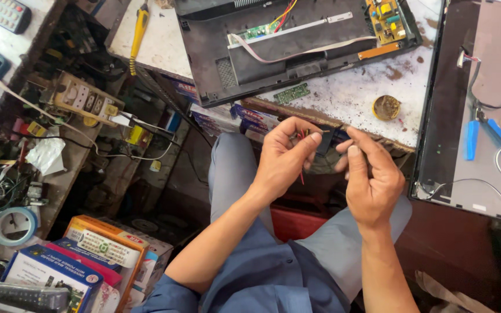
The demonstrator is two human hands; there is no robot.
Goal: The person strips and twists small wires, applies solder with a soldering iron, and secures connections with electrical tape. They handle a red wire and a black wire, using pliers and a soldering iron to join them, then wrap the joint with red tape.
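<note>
My left hand (284,156) is closed around thin red and black wires (303,135), whose ends stick out above the fingers while a red strand hangs below the palm. My right hand (372,174) is right beside it, fingers curled, thumb and fingertips pinched near a small dark part (324,142) at the wire ends. Whether the right hand touches the wires is unclear. Both hands hover over my lap, just in front of the white workbench edge (343,101).
An opened black device with circuit boards (297,40) lies on the workbench, next to a small green board (292,93) and a round solder tin (387,107). Blue-handled pliers (485,130) rest on a panel at the right. A yellow screwdriver (138,32), a power strip (85,104) and boxes (82,261) sit at the left.
</note>
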